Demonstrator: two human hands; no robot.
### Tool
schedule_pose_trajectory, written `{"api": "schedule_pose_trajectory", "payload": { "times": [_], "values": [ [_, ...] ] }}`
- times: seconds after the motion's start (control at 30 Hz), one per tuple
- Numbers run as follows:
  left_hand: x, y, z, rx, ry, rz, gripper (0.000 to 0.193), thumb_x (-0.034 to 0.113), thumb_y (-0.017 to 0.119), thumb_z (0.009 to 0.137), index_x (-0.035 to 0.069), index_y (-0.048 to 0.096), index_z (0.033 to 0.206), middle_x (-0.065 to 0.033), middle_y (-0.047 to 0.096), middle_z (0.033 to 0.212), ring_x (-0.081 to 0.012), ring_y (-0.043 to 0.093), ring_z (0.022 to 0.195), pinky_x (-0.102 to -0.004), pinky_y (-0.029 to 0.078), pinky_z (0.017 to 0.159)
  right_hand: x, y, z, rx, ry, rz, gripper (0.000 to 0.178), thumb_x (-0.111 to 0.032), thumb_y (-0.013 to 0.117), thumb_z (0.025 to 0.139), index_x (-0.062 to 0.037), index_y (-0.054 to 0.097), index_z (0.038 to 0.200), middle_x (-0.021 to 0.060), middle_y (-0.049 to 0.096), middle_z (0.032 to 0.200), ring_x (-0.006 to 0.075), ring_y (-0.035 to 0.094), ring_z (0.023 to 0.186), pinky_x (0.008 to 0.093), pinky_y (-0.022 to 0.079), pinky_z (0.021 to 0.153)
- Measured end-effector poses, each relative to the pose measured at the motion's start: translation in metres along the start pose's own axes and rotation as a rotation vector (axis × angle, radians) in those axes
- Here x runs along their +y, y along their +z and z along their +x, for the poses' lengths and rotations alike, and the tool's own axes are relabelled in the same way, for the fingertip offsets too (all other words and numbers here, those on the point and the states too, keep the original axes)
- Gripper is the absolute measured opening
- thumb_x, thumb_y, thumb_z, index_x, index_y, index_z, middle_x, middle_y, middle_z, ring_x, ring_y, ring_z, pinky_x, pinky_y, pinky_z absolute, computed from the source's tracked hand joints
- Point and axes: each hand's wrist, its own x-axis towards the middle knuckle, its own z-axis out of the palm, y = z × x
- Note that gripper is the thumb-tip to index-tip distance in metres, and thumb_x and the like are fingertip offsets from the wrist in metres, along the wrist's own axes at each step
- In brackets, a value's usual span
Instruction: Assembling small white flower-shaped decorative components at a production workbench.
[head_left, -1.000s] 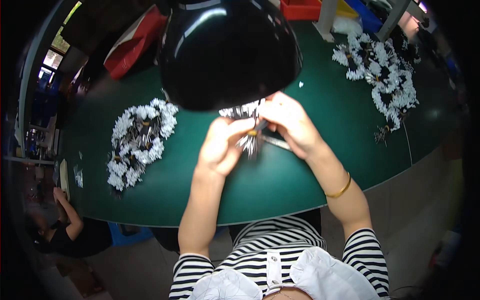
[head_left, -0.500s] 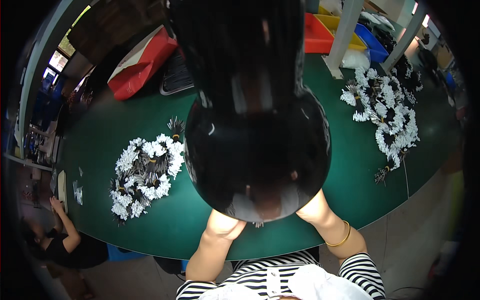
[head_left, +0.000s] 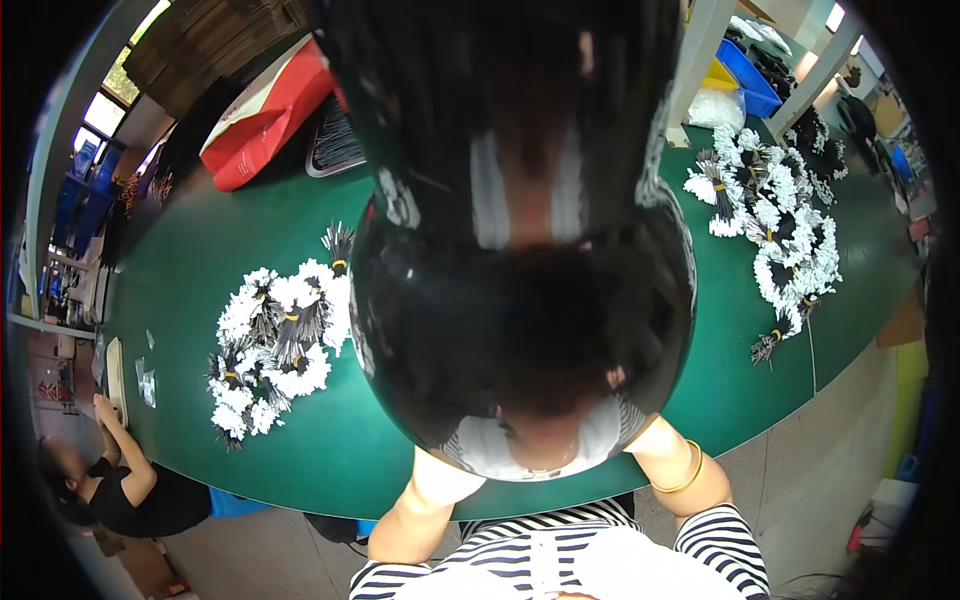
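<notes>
Black hood: the glossy black hood is now filling the middle of the view; a second ago the hands were showing clear below its rim, and half a second ago a few lead tips were still peeping out there.
Left hand: the left hand is showing only its wrist end, the rest disappearing under the hood's near edge.
Right hand: the right hand is likewise vanishing under the hood, its wrist end and a gold bangle staying visible.
Fingers: hiding on both hands; I cannot tell whether they are standing apart, pressing together or gripping.
Tied bunch: the white-ended bunch of dark leads is not showing now; it is probably lying between the hands, behind the hood.
Left cluster: the white-ended leads are keeping their arrangement on the green bench.
Right cluster: the matching leads are also keeping theirs, toward the far right.
Meaning: the handling is probably continuing, but its progress is escaping view.
</notes>
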Motion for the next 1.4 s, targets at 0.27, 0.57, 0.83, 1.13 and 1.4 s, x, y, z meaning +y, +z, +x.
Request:
{"api": "schedule_pose_trajectory", "payload": {
  "times": [0.27,0.57,0.83,1.13,1.4],
  "values": [
    [0.003,0.002,0.0,-0.029,0.064,0.008,0.053,0.007,0.054,0.081,0.001,0.029,0.128,-0.0145,0.039,0.125,-0.0266,0.044,0.111,-0.0383,0.037,0.094,0.03,-0.006,-0.004,-0.047,-0.013,0.003,0.055,-0.015,0.071,0.07,-0.0015,0.046,0.117,0.0092,0.051,0.114,0.0165,0.051,0.096,0.0302,0.044,0.079],
    [0.004,0.001,-0.004,-0.054,0.095,0.021,0.058,0.01,0.054,0.082,0.001,0.023,0.131,-0.0153,0.035,0.129,-0.0273,0.041,0.115,-0.0391,0.034,0.097,0.012,-0.01,-0.002,-0.111,-0.077,-0.215,0.051,-0.015,0.068,0.071,-0.0003,0.048,0.116,0.0119,0.053,0.112,0.0193,0.05,0.097,0.0324,0.04,0.084],
    [0.003,0.004,-0.005,-0.046,0.157,0.061,0.063,0.01,0.057,0.08,0.0,0.022,0.131,-0.0158,0.035,0.129,-0.027,0.041,0.115,-0.0392,0.034,0.096,0.019,-0.003,-0.002,-0.008,-0.086,-0.161,0.043,-0.013,0.066,0.07,-0.0006,0.053,0.109,0.0136,0.057,0.103,0.0225,0.054,0.091,0.0325,0.044,0.079],
    [-0.005,-0.007,-0.011,-0.073,0.102,0.436,0.063,0.0,0.062,0.073,-0.001,0.028,0.127,-0.0141,0.042,0.122,-0.0219,0.046,0.109,-0.0341,0.038,0.092,0.012,0.005,0.002,0.058,0.1,-0.434,0.037,-0.016,0.061,0.074,-0.0032,0.053,0.108,0.0156,0.057,0.102,0.0282,0.056,0.091,0.0328,0.044,0.079],
    [-0.001,0.007,-0.003,-0.008,0.086,0.254,0.064,-0.002,0.061,0.073,-0.001,0.027,0.128,-0.0134,0.043,0.122,-0.0208,0.046,0.108,-0.033,0.038,0.092,0.027,-0.003,-0.006,0.03,0.17,-0.173,0.037,-0.013,0.061,0.074,0.0008,0.053,0.107,0.0158,0.058,0.098,0.0247,0.056,0.087,0.0316,0.043,0.078]
  ]
}}
